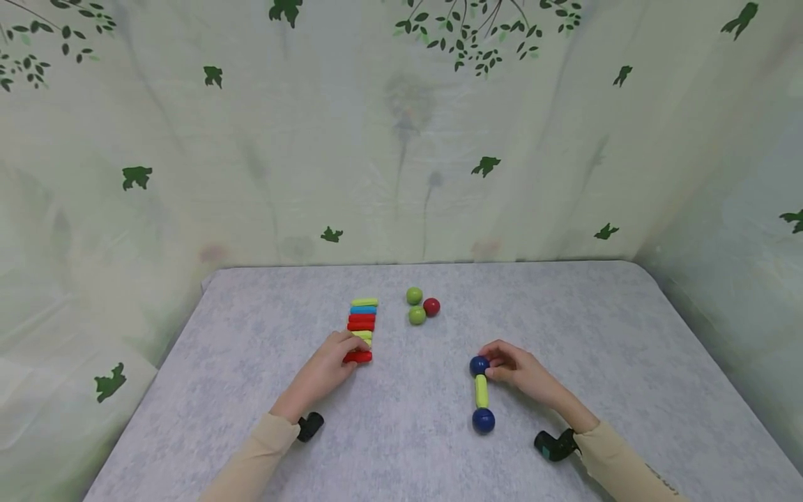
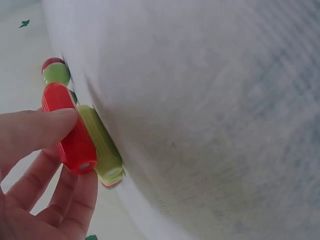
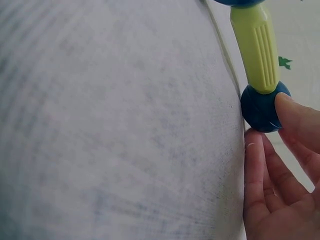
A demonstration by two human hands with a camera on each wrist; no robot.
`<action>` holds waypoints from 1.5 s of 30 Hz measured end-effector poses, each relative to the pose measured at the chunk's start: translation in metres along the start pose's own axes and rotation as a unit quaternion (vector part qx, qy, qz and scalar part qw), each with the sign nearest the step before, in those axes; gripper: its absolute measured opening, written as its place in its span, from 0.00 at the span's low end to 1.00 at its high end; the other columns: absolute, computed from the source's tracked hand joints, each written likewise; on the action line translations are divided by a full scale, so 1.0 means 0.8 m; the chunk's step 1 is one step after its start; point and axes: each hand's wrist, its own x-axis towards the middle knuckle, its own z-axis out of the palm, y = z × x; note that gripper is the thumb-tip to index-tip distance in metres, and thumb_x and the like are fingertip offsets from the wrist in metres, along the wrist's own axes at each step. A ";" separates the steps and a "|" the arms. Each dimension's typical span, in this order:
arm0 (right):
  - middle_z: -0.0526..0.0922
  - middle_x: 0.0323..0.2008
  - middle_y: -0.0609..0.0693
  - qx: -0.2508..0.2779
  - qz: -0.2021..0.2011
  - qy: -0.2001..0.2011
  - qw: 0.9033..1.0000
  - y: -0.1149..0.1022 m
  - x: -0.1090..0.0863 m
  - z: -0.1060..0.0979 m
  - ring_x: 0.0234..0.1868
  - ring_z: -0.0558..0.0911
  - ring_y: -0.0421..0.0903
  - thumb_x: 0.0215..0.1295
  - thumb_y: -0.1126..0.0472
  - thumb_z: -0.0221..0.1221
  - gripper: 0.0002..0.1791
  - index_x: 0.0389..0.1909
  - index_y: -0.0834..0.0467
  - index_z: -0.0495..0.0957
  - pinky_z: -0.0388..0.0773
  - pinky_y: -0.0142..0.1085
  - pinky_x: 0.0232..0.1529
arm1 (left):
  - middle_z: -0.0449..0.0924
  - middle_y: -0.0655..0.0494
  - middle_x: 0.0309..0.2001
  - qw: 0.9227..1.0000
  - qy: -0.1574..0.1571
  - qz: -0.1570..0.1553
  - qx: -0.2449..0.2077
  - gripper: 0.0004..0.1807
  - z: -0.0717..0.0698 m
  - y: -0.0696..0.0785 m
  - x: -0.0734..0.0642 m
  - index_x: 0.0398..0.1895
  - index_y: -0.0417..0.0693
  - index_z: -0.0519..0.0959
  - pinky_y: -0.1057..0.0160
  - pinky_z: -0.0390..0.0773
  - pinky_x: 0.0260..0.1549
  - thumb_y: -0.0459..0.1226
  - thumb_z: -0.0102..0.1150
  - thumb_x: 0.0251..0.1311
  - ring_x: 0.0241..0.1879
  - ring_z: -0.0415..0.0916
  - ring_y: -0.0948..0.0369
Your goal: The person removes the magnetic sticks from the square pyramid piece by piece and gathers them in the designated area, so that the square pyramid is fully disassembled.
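Observation:
My left hand (image 1: 331,357) pinches a red rod (image 2: 70,132) between thumb and fingers, at the near end of a row of rods. Beside that rod lies a yellow-green rod (image 2: 101,140), partly covered by the hand in the head view. On the right, two dark blue balls are joined by a yellow-green rod (image 1: 481,392) that points toward me. My right hand (image 1: 517,369) holds the far blue ball (image 1: 479,365), its thumb on the ball's side in the right wrist view. The near blue ball (image 1: 484,421) is untouched.
Farther up the row lie more rods: red (image 1: 361,322), blue (image 1: 364,310) and yellow-green (image 1: 364,302). Two green balls (image 1: 417,315) and a red ball (image 1: 431,307) sit together at the table's back middle. A leaf-patterned curtain (image 1: 351,153) hangs behind the table.

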 end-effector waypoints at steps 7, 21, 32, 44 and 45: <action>0.78 0.45 0.53 0.011 0.017 0.016 1.000 -0.003 0.001 0.003 0.44 0.77 0.50 0.63 0.62 0.62 0.15 0.49 0.60 0.75 0.76 0.37 0.42 | 0.74 0.57 0.36 0.999 0.019 0.018 0.020 0.17 0.004 -0.008 0.005 0.38 0.45 0.80 0.59 0.76 0.40 0.18 0.64 0.48 0.39 0.68 0.57; 0.78 0.40 0.51 -0.016 0.002 0.012 1.000 -0.005 -0.001 0.004 0.38 0.77 0.48 0.64 0.61 0.62 0.15 0.50 0.59 0.76 0.76 0.36 0.37 | 0.73 0.58 0.38 0.998 0.029 0.043 0.023 0.14 0.003 -0.002 0.010 0.38 0.46 0.80 0.60 0.75 0.40 0.22 0.65 0.50 0.40 0.67 0.58; 0.80 0.29 0.51 -0.007 0.023 -0.002 1.000 -0.006 0.000 0.008 0.28 0.76 0.45 0.61 0.57 0.65 0.16 0.44 0.60 0.73 0.70 0.32 0.27 | 0.72 0.55 0.55 0.983 -0.156 0.071 -0.066 0.21 0.028 0.059 0.017 0.58 0.48 0.73 0.58 0.71 0.54 0.39 0.62 0.62 0.54 0.69 0.59; 0.78 0.25 0.50 0.013 0.028 -0.027 0.999 -0.009 -0.002 0.011 0.26 0.76 0.45 0.62 0.56 0.64 0.16 0.41 0.61 0.71 0.72 0.33 0.27 | 0.72 0.60 0.54 0.976 -0.173 0.132 -0.029 0.20 0.064 0.095 0.034 0.58 0.53 0.72 0.67 0.70 0.53 0.36 0.61 0.63 0.52 0.69 0.64; 0.78 0.25 0.50 0.011 0.028 -0.029 0.999 -0.009 -0.002 0.011 0.26 0.76 0.45 0.62 0.56 0.64 0.16 0.42 0.61 0.71 0.72 0.33 0.27 | 0.73 0.60 0.53 0.976 -0.169 0.134 -0.024 0.19 0.065 0.096 0.034 0.57 0.54 0.72 0.67 0.71 0.52 0.36 0.61 0.63 0.51 0.69 0.64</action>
